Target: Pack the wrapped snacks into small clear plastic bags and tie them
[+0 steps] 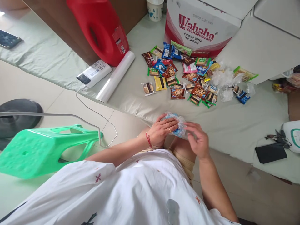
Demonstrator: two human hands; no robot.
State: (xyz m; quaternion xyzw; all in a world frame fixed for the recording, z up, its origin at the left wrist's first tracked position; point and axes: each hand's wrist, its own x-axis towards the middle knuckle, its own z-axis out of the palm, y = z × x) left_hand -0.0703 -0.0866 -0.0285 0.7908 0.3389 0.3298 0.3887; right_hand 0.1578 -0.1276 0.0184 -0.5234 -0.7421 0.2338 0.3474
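Note:
Over my lap, my left hand [162, 129] presses its fingers across a small blue packet [180, 129] wrapped in crinkled clear plastic film [174, 117]. From the other side my right hand [198, 137] pinches the film's edge with its fingertips. The bundle is partly hidden under my left fingers, so its print cannot be read. Just beyond my hands, a loose pile of small wrapped snacks [177, 93] in brown, blue, yellow and green wrappers lies on the pale cloth surface. Crumpled clear plastic-wrapped bundles [221, 76] lie at the pile's right.
A roll of film [116, 76] lies beside a white power bank [95, 73] with a cable. Behind stand a red jug [103, 31], a paper cup [155, 10] and a Wahaha carton [199, 28]. A green stool [30, 153] is at left, a black pouch [270, 153] at right.

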